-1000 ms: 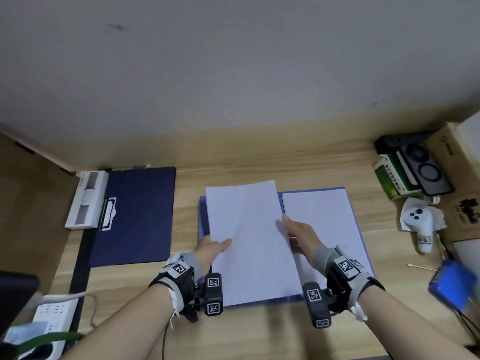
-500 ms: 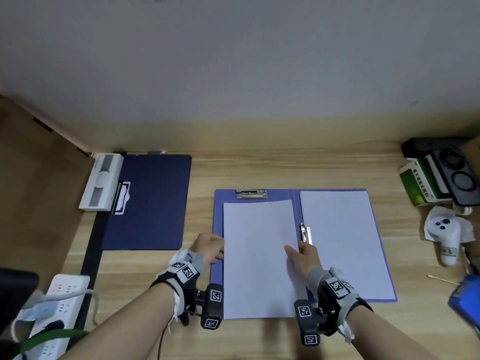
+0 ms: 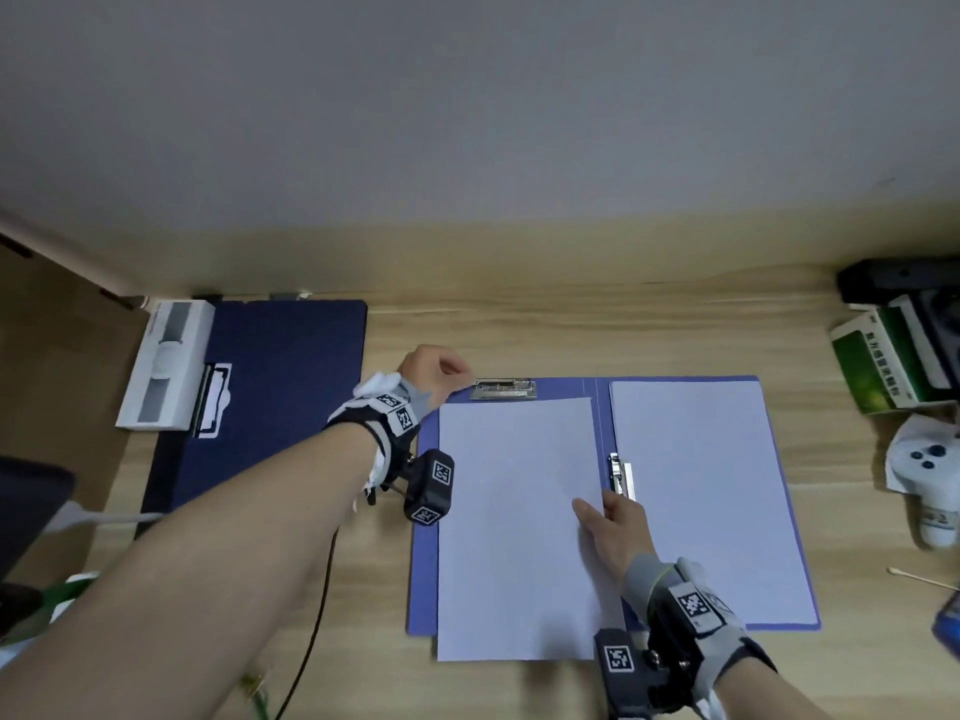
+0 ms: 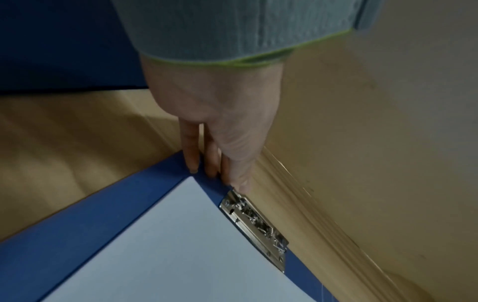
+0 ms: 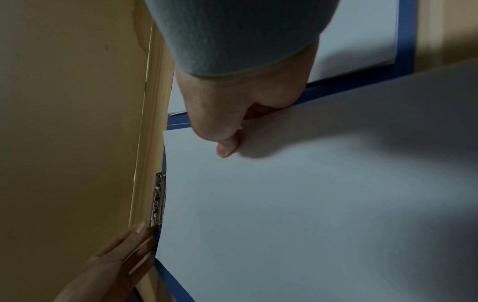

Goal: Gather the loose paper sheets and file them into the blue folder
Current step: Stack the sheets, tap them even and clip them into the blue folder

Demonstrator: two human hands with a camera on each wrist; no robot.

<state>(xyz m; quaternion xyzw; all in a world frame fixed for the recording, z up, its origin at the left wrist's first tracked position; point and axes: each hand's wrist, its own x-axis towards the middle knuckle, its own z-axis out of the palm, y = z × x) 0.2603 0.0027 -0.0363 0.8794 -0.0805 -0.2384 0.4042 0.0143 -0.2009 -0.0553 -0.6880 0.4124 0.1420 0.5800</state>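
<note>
The blue folder [image 3: 423, 563] lies open on the wooden desk. A loose white sheet [image 3: 514, 537] rests on its left half, below the metal top clip [image 3: 503, 389], and overhangs the folder's near edge. More white paper [image 3: 691, 496] lies on the right half. My left hand [image 3: 457, 374] sits at the folder's far left corner, and its straight fingers [image 4: 194, 165] touch the folder [image 4: 77, 224] beside the clip [image 4: 256, 220]. My right hand [image 3: 597, 511] pinches the sheet's right edge near the spine clip [image 3: 621, 475], with the thumb [image 5: 225, 151] on top of the sheet [image 5: 310, 204].
A dark blue clipboard [image 3: 270, 387] and a white box [image 3: 166, 366] lie at the left. A green box [image 3: 893, 366], a black device [image 3: 898, 283], a white controller [image 3: 930, 475] and a cotton swab [image 3: 919, 576] crowd the right. A black cable [image 3: 311, 615] runs under my left forearm.
The sheet came down off the top clip and now lies flat. My left hand left the sheet's left edge and reached up to the folder's far corner by the clip. My right hand kept its hold.
</note>
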